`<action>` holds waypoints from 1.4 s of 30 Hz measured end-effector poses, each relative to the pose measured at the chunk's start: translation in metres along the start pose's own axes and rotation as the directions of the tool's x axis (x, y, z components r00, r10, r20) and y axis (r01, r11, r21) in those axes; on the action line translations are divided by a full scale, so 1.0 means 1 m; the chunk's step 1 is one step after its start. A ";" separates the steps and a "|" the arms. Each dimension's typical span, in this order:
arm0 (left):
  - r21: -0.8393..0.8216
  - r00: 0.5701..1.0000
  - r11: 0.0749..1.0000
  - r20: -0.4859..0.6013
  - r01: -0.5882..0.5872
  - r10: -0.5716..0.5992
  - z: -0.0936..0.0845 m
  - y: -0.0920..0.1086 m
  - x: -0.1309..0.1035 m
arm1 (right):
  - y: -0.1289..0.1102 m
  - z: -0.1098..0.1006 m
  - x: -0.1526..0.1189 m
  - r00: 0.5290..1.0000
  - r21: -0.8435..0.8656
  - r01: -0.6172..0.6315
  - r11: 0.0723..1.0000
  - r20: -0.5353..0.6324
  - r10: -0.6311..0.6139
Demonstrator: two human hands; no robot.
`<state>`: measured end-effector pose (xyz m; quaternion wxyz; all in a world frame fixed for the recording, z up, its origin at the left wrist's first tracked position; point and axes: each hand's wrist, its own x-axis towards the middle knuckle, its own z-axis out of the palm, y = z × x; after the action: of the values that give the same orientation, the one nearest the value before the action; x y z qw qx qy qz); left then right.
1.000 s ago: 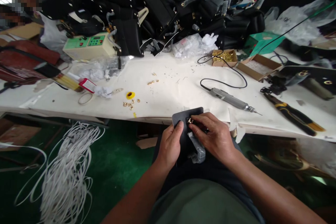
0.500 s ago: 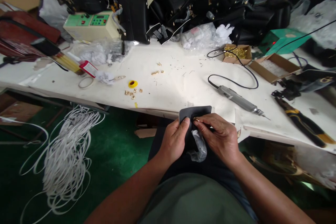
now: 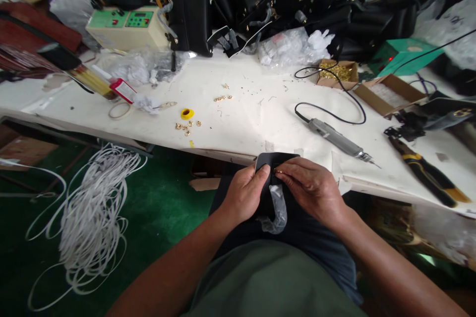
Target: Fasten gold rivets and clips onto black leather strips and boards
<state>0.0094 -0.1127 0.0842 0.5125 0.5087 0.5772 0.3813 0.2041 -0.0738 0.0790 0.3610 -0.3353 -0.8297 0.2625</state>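
My left hand is closed on the left edge of a dark, flat leather-like piece, thumb on its face. At the piece's middle, my right hand pinches a small gold metal fitting; the fingertips hide most of it. A strip wrapped in clear plastic hangs below, over my lap. On the white table, loose gold fittings lie beside a yellow tape roll, and a few more gold fittings sit farther back.
A grey electric screwdriver with a black cable lies right of my hands, near yellow-black pliers. Small cardboard boxes stand behind them. Black bags are heaped at the back. White cord is piled on the green floor.
My right fingers have closed in over the gold fitting, which shows less now. The plastic-wrapped strip has swung slightly left. The camera view has shifted a little.
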 end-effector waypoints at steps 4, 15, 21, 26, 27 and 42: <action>0.042 0.997 0.999 0.076 -0.009 0.006 -0.004 -0.002 0.002 | 0.006 -0.008 0.001 0.991 0.042 0.068 0.997 0.110 -0.072; -0.340 0.996 0.938 0.086 0.066 -0.039 0.003 0.005 0.007 | 0.002 -0.009 0.008 0.951 0.207 -0.241 0.948 -0.142 0.273; -0.602 0.990 0.793 -0.029 0.092 -0.137 0.010 0.001 0.011 | 0.001 -0.010 -0.008 0.801 0.247 -0.458 0.854 -0.302 0.517; -0.744 0.969 0.657 -0.054 0.123 -0.242 0.003 0.008 0.017 | -0.003 -0.001 -0.022 0.658 0.626 -0.635 0.454 0.130 0.742; -0.756 0.975 0.634 0.021 0.160 -0.221 0.002 0.010 0.016 | -0.003 0.001 -0.020 0.630 0.695 -0.614 0.375 0.145 0.763; -0.502 0.990 0.860 -0.051 0.088 -0.131 0.011 -0.002 -0.011 | -0.030 -0.008 -0.032 0.922 -0.052 -0.181 0.982 -0.357 0.151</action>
<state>0.0192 -0.1245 0.0821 0.6228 0.3091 0.5081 0.5083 0.2153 -0.1152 0.0908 0.4653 -0.4609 -0.7306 0.1930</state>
